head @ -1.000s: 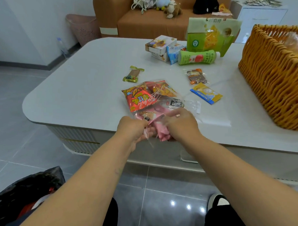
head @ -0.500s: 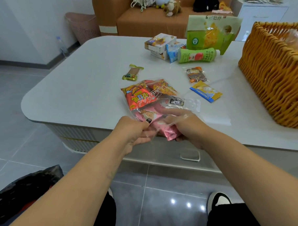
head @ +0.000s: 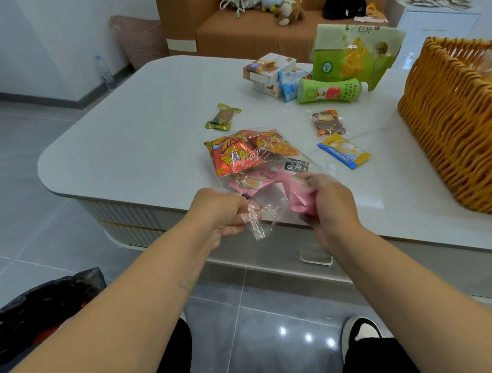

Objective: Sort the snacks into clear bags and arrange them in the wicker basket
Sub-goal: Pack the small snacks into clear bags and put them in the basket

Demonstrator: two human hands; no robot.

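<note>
A clear bag [head: 266, 204] lies over the near edge of the white table [head: 145, 142], holding a red snack packet [head: 232, 157], an orange one and pink packets. My left hand [head: 221, 210] pinches the bag's open end at the table edge. My right hand [head: 325, 204] reaches into the bag's mouth and grips a pink packet [head: 300, 200] through it. The wicker basket [head: 456, 119] stands at the right, with a filled clear bag inside.
Loose snacks lie beyond: a green-wrapped bar [head: 222, 117], a brown packet [head: 328, 122], a yellow-blue sachet [head: 343, 151], boxes [head: 268, 70], a green bottle [head: 328, 91] and a tall green pouch [head: 355, 53]. A black bag [head: 36, 304] sits on the floor at my left.
My hands have drawn apart, spreading the bag's mouth. My right hand has shifted right and pushed the pink packet deeper into the bag.
</note>
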